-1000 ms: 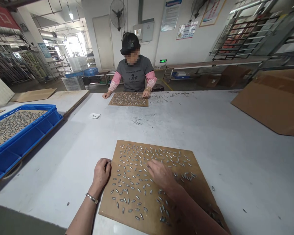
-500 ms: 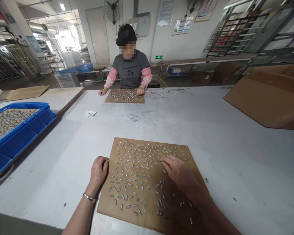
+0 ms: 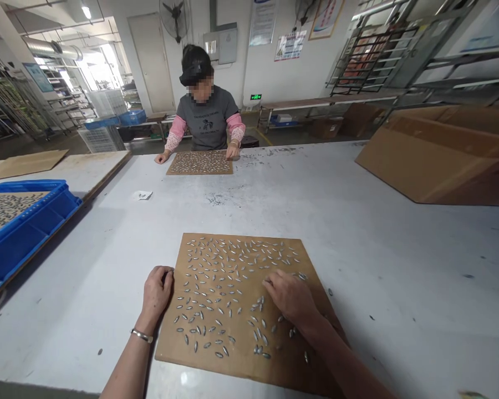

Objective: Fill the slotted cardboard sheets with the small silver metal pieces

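Note:
A brown cardboard sheet [image 3: 241, 371] lies on the pale table, with many small silvery spindle-shaped pieces [image 3: 210, 302] spread over it. They lie densely on its left and far parts and more loosely near its right side. My left hand [image 3: 158, 291], with a metal bracelet at the wrist, rests curled at the sheet's left edge; the fingers are closed, and whatever they grip is hidden. Over the right part of the sheet is my right hand [image 3: 289, 293], its fingertips pinched together low among the pieces. What the fingertips hold is too small to make out.
Across the table [image 3: 316, 194] a person [image 3: 210, 119] has both hands at another covered cardboard sheet [image 3: 199, 162]. A blue tray [image 3: 37, 227] of pieces stands left, a large cardboard box [image 3: 436, 160] right. A paper scrap [image 3: 142, 195] lies between.
The whole view has shifted, moving the scene leftward. My right hand has moved slightly nearer over the sheet. My left hand stays at the sheet's edge.

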Demonstrator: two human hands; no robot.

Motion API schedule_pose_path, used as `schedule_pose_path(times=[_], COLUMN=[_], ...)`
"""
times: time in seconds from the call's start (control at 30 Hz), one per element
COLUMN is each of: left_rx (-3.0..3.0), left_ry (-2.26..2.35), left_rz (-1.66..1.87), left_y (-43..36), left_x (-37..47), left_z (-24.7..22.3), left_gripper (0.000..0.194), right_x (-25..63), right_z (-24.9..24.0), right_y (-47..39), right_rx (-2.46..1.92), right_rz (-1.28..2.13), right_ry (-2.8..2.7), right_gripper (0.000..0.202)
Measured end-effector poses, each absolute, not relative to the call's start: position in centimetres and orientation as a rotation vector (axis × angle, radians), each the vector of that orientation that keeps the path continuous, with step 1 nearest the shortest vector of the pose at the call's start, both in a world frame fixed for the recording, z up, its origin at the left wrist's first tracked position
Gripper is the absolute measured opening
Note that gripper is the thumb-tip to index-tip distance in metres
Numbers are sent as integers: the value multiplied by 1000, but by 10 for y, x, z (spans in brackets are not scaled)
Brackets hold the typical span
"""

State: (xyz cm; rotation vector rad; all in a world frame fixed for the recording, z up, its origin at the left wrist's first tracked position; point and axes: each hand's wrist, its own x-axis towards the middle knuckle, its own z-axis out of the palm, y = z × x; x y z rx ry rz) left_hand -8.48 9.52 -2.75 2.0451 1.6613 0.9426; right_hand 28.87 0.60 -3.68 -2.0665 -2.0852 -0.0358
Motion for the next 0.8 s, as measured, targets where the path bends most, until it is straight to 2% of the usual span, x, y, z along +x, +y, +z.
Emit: schedule_pose_path(times=[0.47, 0.67, 0.8], left_rx=[2044, 2047, 2057], left_ry=[1644, 1652, 1649], left_rz=[950, 941, 958], left_y=[94, 94, 95], left_x=[-84, -83, -83], left_z=[-27, -28, -29], left_gripper=[24, 25, 24], right_x=[258, 266, 279], right_z=[-43, -35, -29], right_y=[21, 5, -7], right_rx=[-1871, -1840, -1752], right_rz=[-305, -111, 188], right_ry=[-2243, -2238, -2215], right_gripper=[26, 22, 23])
